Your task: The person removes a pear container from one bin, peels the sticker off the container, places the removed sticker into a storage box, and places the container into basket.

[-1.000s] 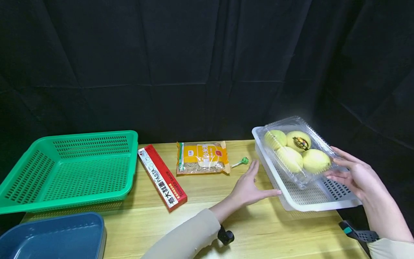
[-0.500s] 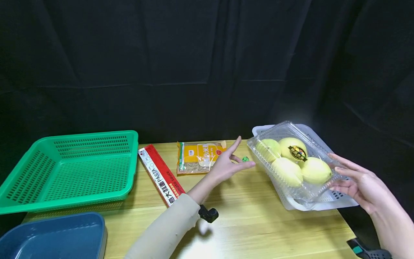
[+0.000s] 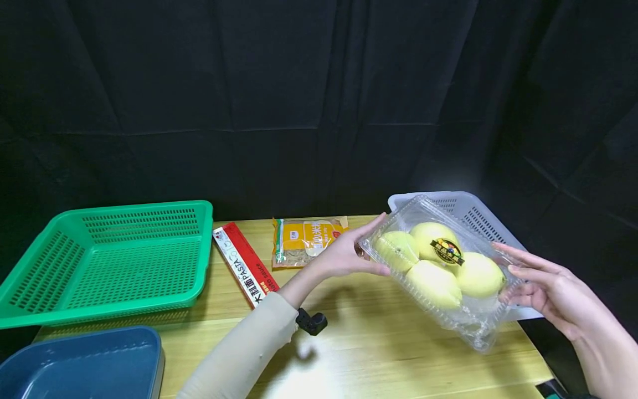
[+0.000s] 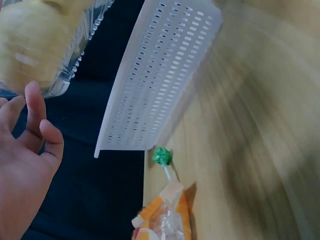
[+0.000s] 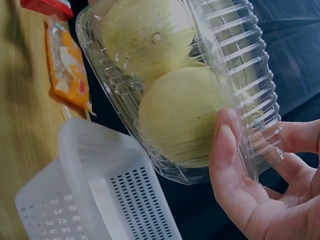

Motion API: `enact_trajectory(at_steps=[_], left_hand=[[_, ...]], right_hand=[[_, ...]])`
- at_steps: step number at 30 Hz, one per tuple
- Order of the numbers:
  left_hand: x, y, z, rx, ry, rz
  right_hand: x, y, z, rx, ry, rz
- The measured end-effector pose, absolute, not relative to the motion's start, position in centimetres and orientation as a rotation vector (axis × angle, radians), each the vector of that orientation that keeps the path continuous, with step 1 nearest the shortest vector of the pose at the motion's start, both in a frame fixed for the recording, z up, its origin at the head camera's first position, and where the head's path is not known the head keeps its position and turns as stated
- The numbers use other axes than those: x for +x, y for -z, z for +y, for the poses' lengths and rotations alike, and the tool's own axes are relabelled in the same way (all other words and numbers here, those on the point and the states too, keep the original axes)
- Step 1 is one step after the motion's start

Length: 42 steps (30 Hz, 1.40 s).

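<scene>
A clear plastic clamshell box of pale yellow-green fruits [image 3: 435,285] hangs tilted in the air, over the front left part of the white basket [image 3: 480,219]. The fruits are round, and one carries a dark label. My right hand [image 3: 553,288] grips the box's right end; in the right wrist view the thumb [image 5: 226,145] presses one face with fingers behind the edge. At the box's left corner my left hand [image 3: 344,252] holds on, thumb in front and some fingers under the plastic. The left wrist view shows bent fingers [image 4: 36,107] at the box corner.
On the wooden table [image 3: 344,343] lie a red-and-white pasta box [image 3: 246,266] and an orange grain packet [image 3: 306,241]. A green lollipop [image 4: 162,156] lies by the white basket. A green basket [image 3: 134,266] and a blue tray [image 3: 85,360] stand at left. Black cloth hangs behind.
The fruit box has moved left and toward me, partly out from over the white basket. My left hand left the basket's side, moved left and up, and now meets the box's left corner.
</scene>
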State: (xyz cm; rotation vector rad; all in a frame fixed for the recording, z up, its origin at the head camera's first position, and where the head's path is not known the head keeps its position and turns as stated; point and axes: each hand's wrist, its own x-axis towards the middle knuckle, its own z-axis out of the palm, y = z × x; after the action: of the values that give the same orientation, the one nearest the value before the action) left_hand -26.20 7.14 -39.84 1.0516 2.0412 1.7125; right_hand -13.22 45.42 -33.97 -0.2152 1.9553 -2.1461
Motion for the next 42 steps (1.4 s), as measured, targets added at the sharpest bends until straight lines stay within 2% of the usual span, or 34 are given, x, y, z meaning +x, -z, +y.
enact_trajectory(at_steps=[10, 19, 24, 32, 39, 42], left_hand=[[-25.4, 39.0, 6.6, 1.133, -1.634, 2.154], [-23.6, 39.2, 6.3, 0.984, -1.799, 2.153], [-22.7, 39.5, 5.5, 0.903, -1.896, 2.201], [-21.7, 40.0, 4.5, 0.831, -2.021, 2.254], [-20.3, 40.1, 4.1, 0.774, -2.136, 2.234], [-19.7, 40.2, 3.7, 0.743, -2.163, 2.24]], right_hand=[[-13.3, 33.6, 44.6, -0.243, 2.115, 2.012], [-13.1, 33.1, 41.9, 0.263, 1.999, 2.399], [-12.8, 33.1, 38.7, 0.37, 2.117, 2.43], [-12.3, 34.3, 35.1, 0.201, 2.132, 2.552], [-11.9, 35.2, 31.9, -0.126, 2.292, 2.492], [-11.7, 35.4, 30.8, -0.154, 2.269, 2.631]])
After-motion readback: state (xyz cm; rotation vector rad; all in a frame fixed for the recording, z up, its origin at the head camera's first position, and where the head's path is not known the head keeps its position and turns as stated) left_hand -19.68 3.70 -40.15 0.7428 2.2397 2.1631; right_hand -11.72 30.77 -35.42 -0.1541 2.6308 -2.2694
